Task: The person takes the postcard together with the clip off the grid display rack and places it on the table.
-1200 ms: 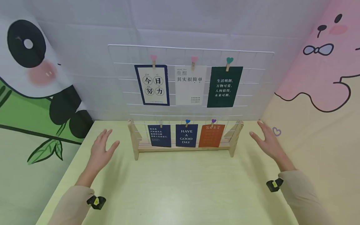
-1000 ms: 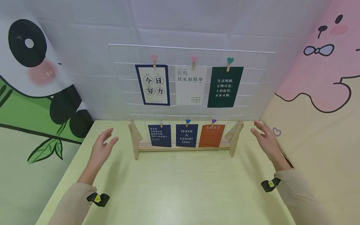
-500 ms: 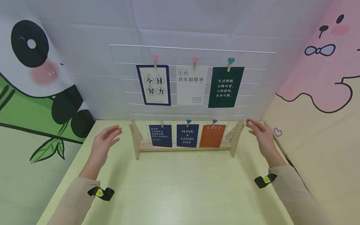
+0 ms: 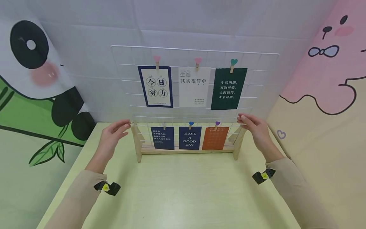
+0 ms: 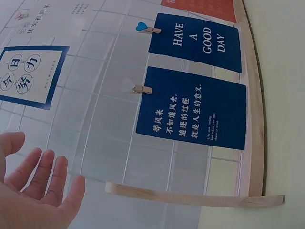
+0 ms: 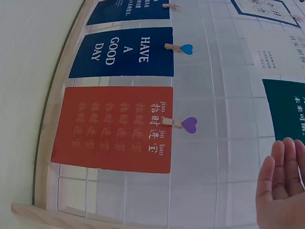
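A white wire grid rack point(image 4: 171, 112) stands upright on a wooden base point(image 4: 187, 152). Heart-topped clips hold cards on it in two rows: a blue-bordered card point(image 4: 155, 86), a white card point(image 4: 193, 92) and a dark green card point(image 4: 228, 89) above; a navy text card point(image 5: 190, 109), a navy "HAVE A GOOD DAY" card point(image 4: 189, 138) and an orange-red card point(image 6: 114, 129) below. My left hand point(image 4: 110, 138), fingers loosely bent, reaches the rack's left side near the wooden leg's top. The right hand point(image 4: 257, 135) has its fingertips overlapping the grid's right edge. Neither hand shows anything in it.
The rack stands toward the back of a pale yellow table point(image 4: 183, 187), before a white cloth backdrop point(image 4: 183, 19). A green cartoon panel point(image 4: 31, 117) lines the left side, a pink and cream one point(image 4: 311, 133) the right. Black devices sit on both wrists.
Both hands have moved inward and forward from either side toward the rack, their fingers drawing closer together. The rack and its cards stay in place.
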A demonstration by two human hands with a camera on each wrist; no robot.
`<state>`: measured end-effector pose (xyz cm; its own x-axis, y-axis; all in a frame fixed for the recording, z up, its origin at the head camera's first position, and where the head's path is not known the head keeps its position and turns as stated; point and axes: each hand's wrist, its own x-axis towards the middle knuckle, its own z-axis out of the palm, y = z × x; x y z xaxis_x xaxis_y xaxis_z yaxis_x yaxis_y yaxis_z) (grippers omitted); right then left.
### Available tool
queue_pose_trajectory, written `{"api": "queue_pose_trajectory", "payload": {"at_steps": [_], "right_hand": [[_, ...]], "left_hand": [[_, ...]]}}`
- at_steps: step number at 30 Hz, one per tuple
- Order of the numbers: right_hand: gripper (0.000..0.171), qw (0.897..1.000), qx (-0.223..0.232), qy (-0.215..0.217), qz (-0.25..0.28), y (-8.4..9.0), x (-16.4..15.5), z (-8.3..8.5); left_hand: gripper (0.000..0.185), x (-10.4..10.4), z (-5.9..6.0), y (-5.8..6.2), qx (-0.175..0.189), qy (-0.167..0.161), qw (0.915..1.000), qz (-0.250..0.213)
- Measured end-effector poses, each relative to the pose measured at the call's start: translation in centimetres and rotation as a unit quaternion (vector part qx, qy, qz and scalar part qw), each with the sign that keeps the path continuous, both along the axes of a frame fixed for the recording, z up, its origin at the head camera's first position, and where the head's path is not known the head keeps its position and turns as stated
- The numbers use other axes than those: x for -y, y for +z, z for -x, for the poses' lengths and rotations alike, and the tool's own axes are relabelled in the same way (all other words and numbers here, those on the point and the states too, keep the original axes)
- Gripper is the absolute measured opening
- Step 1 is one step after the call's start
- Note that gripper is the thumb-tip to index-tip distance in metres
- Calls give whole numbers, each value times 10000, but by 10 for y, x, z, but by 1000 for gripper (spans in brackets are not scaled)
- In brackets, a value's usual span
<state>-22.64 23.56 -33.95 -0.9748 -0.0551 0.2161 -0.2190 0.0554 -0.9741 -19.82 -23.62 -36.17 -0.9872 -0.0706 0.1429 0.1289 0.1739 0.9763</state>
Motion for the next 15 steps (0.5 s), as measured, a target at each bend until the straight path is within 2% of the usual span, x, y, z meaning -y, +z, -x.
{"api": "queue_pose_trajectory", "payload": {"at_steps": [6,15], "right_hand": [[45,9995,-56,93,-312,12,21,5],[42,9962,-10,183,-855,24,50,12]], "left_hand": [[52,-10,5,11,-44,-121,9996,257],[53,-20,14,22,29,76,9991,422]]}}
